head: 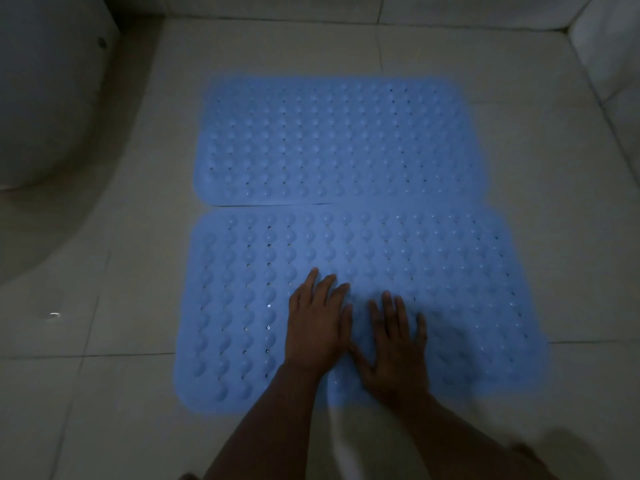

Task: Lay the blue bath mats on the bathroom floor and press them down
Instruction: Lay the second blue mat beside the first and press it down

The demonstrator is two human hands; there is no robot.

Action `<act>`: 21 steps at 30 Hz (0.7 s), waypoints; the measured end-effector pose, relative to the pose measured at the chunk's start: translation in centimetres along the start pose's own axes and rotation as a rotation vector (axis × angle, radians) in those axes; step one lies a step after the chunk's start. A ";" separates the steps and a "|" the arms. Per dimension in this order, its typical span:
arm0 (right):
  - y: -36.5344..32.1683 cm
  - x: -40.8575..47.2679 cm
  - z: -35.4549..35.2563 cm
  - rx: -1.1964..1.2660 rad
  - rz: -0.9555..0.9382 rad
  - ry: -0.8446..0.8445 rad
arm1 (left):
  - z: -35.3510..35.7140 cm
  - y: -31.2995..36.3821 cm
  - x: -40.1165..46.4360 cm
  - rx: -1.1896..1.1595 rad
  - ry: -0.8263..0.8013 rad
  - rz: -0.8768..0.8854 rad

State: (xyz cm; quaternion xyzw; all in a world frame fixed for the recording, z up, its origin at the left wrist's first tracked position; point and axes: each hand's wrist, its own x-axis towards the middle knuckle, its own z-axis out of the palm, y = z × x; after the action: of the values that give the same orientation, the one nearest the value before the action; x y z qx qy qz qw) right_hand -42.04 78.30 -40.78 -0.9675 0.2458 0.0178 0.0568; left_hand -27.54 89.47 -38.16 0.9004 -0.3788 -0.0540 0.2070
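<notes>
Two blue bath mats with rows of bumps and small holes lie flat on the tiled floor, long edges meeting. The far mat (339, 140) sits toward the back wall. The near mat (450, 278) is shifted a little to the right of it. My left hand (317, 323) lies flat on the near mat's middle, fingers straight and spread. Right beside it, my right hand (394, 344) presses flat on the same mat, its thumb touching the left hand's edge.
A white toilet base (45, 109) curves along the left side. Pale floor tiles (104, 410) surround the mats. Tiled walls rise at the back and the right corner (602, 46). The light is dim.
</notes>
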 end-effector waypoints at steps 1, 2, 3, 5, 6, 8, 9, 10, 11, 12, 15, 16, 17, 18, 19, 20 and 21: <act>-0.1 0.0 0.0 -0.004 0.004 -0.009 | 0.0 0.0 -0.1 0.001 -0.001 0.005; -0.2 0.0 -0.1 -0.009 0.008 -0.022 | -0.1 0.1 -0.1 0.000 0.002 0.011; -0.3 0.1 -0.2 -0.013 0.012 -0.034 | -0.3 0.1 -0.1 -0.004 0.007 0.016; -0.4 0.3 -0.6 -0.021 0.021 -0.067 | -0.8 0.2 -0.3 -0.011 0.016 0.011; -0.4 0.5 -0.7 -0.016 0.027 -0.092 | -1.1 0.2 -0.2 -0.012 0.015 0.007; -0.6 0.6 -1.0 0.013 0.049 -0.172 | -1.7 0.3 -0.5 -0.007 0.019 0.000; -0.6 0.8 -1.1 0.030 0.069 -0.216 | -1.9 0.2 -0.7 -0.004 0.025 -0.002; -0.7 0.8 -1.5 0.039 0.084 -0.264 | -2.2 0.3 -1.1 -0.005 0.036 0.001; -0.7 1.0 -1.9 0.054 0.097 -0.317 | -2.4 0.1 -1.3 0.000 0.043 0.006; -0.8 1.4 -2.5 0.075 0.109 -0.372 | -2.6 -0.1 -1.5 0.014 0.046 0.009; -0.8 4.0 -5.9 0.163 0.143 -0.590 | -3.1 -0.4 -2.5 0.067 0.040 0.010; -0.8 5.2 -7.3 0.166 0.135 -0.620 | -3.0 -0.3 -2.7 0.077 0.032 0.013; -0.7 6.2 -8.5 0.153 0.119 -0.600 | -2.8 -0.1 -2.9 0.083 0.022 0.022; -0.5 7.1 -9.6 0.143 0.111 -0.538 | -2.6 0.3 -3.1 0.089 0.008 0.040; -0.2 8.0 -10.2 0.147 0.114 -0.445 | -2.0 0.8 -3.1 0.097 -0.012 0.064; 0.0 8.8 -10.5 0.160 0.120 -0.346 | -1.4 1.4 -3.1 0.108 -0.036 0.089; 0.3 9.4 -10.5 0.180 0.121 -0.254 | -0.7 2.0 -3.1 0.118 -0.064 0.114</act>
State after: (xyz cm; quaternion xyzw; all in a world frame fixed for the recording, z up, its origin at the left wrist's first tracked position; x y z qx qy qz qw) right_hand -33.87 72.29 -30.96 -0.9319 0.2949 0.1210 0.1728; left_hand -30.84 90.64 -36.88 0.8857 -0.4385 -0.0484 0.1444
